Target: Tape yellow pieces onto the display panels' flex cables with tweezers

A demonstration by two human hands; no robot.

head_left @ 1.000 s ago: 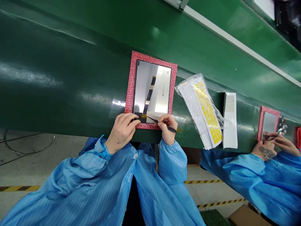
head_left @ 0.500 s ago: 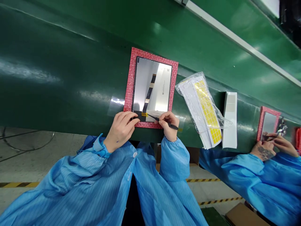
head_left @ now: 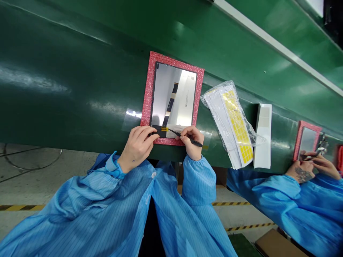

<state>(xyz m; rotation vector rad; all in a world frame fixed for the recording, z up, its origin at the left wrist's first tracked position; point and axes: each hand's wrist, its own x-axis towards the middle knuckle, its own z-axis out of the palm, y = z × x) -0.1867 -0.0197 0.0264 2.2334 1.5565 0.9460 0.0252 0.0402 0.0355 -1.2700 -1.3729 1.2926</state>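
Note:
A flat LCD screen panel (head_left: 183, 103) lies back side up on a pink bubble-wrap sheet (head_left: 147, 82). A dark flex cable (head_left: 169, 106) runs up across its silvery back from a yellow-orange connector piece (head_left: 164, 129) near the lower edge. My left hand (head_left: 138, 144) is at the panel's lower left corner, with bent fingers and thumb close together on the black strip (head_left: 160, 133) there. In my right hand (head_left: 193, 141) black tweezers (head_left: 175, 133) are pinched; their tip points left and is at or just beside the connector piece. Whether it touches cannot be made out.
Right of the panel lies a clear plastic bag (head_left: 230, 121) with white sheets and yellow stickers. Beside it stands a long white box (head_left: 263, 135). Farther right, a co-worker's hands (head_left: 308, 167) are at another pink-wrapped panel (head_left: 307, 139). Clear film (head_left: 132, 119) lies at left.
The view has shifted very slightly. Both hands, the tweezers and the panel stay in nearly the same place, with the tweezer tip still by the connector piece.

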